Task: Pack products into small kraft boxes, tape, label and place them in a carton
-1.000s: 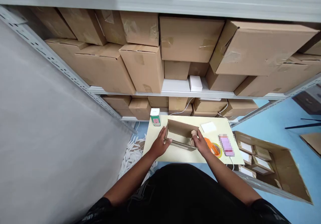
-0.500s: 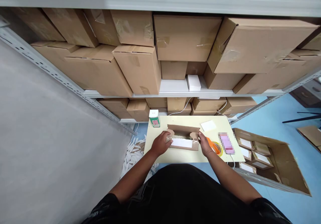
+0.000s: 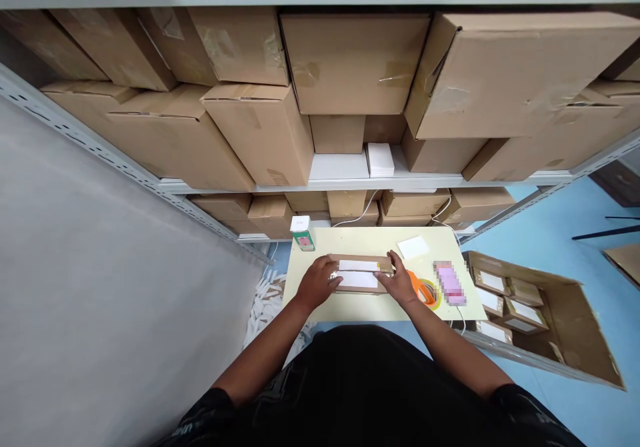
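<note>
A small long cardboard box [image 3: 358,280] with white labels lies on the cream tabletop [image 3: 306,303], its top flaps down. My left hand [image 3: 319,281] grips its left end, the thumb resting along the top. At the right end my right hand [image 3: 399,280] holds the box, fingers over the far edge and thumb on the top. Just right of that hand sits an orange tape dispenser [image 3: 421,288] with a yellowish roll. The inside of the box is hidden.
A green and white carton [image 3: 303,233] stands at the table's back left. White paper [image 3: 413,247] and a blurred pink phone-like item [image 3: 450,283] lie to the right. Beside the table is a large open carton [image 3: 583,320] holding small boxes. Shelves of cardboard boxes [image 3: 360,63] rise ahead.
The box stood open with its back flap raised; now the flap is folded down and labels show on top. My right hand has moved in over the box top. The view shifted slightly.
</note>
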Tool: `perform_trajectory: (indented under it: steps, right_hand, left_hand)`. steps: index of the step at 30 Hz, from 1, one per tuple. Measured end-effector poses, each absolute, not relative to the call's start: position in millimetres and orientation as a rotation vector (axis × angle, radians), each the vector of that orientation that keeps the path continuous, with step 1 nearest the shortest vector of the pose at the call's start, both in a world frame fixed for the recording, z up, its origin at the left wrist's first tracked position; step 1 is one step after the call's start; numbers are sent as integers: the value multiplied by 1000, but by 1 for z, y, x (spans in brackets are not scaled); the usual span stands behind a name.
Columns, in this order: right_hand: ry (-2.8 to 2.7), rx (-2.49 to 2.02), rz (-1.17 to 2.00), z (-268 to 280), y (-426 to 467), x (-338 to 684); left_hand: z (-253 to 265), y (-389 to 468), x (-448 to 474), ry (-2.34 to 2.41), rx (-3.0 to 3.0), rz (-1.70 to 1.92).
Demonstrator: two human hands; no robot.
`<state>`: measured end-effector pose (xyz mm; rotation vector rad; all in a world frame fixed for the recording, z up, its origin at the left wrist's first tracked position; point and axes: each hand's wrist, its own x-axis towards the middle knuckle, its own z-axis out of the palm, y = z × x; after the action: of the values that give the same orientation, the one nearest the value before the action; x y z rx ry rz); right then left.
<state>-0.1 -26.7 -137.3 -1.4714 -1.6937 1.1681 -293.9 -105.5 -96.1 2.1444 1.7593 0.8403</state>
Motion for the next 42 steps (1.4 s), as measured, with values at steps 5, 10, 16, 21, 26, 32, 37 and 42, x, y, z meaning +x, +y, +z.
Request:
perform_trajectory:
  steps: [5, 10, 16, 21, 26, 32, 37, 42]
  right_hand:
    - [-1835, -1401, 1001, -142, -28, 0]
    - [-1747, -1532, 1169, -130, -26, -5]
    - [-1722, -1599, 1227, -121, -26, -5]
    - [-1668, -1621, 1233, -123, -27, -11]
    - [-1623, -1634, 1025, -128, -34, 15]
    - [-2124, -2068, 559, -151, -61, 94]
    - [-2353, -2301, 554, -175, -72, 102]
    - [-2247, -2326, 455, -180, -69, 93]
  left_hand:
    - [-113, -111, -282, 1944, 2030, 1018]
    - [-111, -104, -264, 1959, 2143, 890]
    - [-110, -101, -257, 1924, 2128, 808]
    - [-111, -97, -256, 1997, 2125, 722]
    - [-111, -95, -259, 1970, 2181, 727]
    - [-111, -93, -260, 1981, 2193, 730]
    - [-110, -91, -260, 1979, 2168, 751]
    - [-107, -95, -255, 1994, 2168, 764]
